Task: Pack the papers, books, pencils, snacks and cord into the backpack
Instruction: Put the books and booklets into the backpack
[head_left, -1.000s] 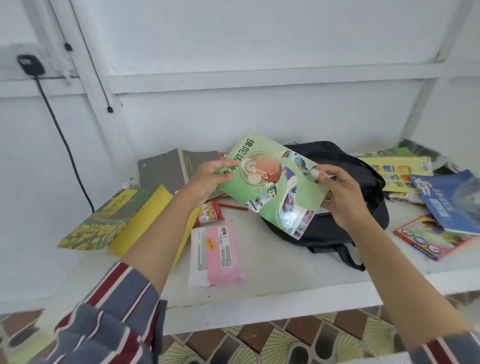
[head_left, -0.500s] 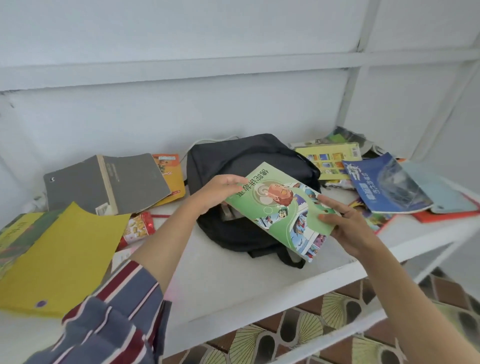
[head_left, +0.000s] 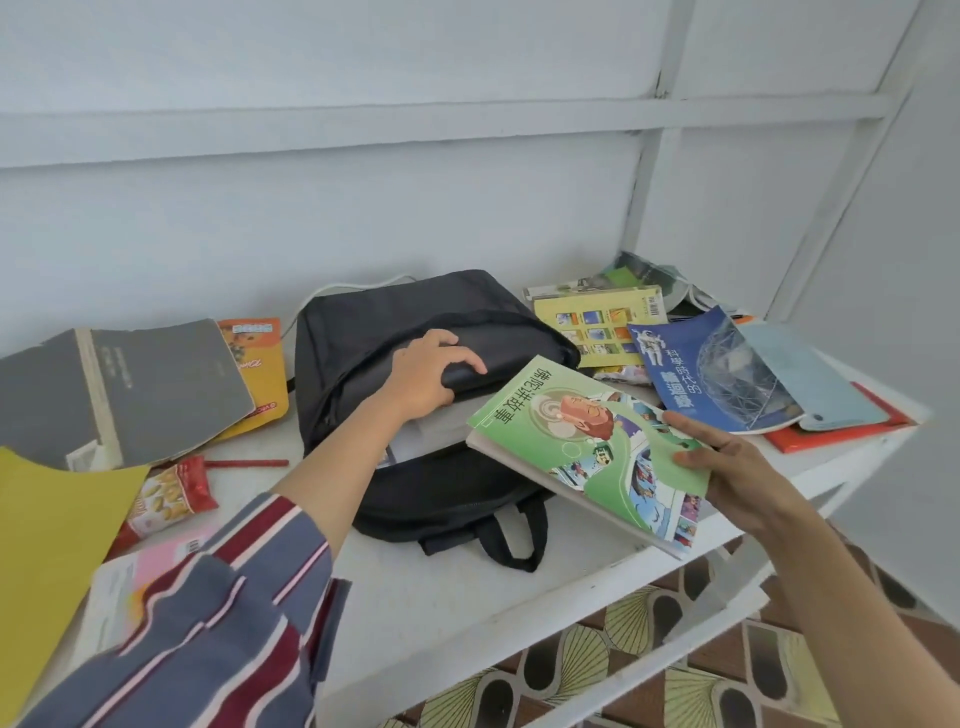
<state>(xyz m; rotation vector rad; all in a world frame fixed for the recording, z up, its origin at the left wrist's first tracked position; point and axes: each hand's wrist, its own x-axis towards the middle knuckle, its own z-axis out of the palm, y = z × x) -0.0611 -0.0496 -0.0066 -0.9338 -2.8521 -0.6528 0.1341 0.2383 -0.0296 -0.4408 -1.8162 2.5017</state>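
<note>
A black backpack (head_left: 415, 322) lies on the white shelf (head_left: 457, 587), its main compartment unzipped with pale papers showing inside. My left hand (head_left: 423, 376) grips the upper flap of the opening and holds it up. My right hand (head_left: 727, 467) holds a green picture book (head_left: 587, 441) by its right edge, tilted, its far corner just at the backpack's opening. A red pencil (head_left: 249, 463) lies left of the backpack. A red snack packet (head_left: 166, 496) and a pink packet (head_left: 150, 566) lie further left. A white cord (head_left: 343, 287) peeks out behind the backpack.
A grey notebook (head_left: 145, 389) lies over an orange packet (head_left: 260, 364) at the left, with a yellow folder (head_left: 47, 540) in front. A yellow book (head_left: 597, 322), a blue book (head_left: 711, 374), a pale blue cover (head_left: 810, 384) and a red folder (head_left: 841, 439) are piled at the right. Patterned floor shows below.
My left hand has let go of the green book and now grips the backpack's flap. The book has moved right and down, held by my right hand alone. The view has swung right.
</note>
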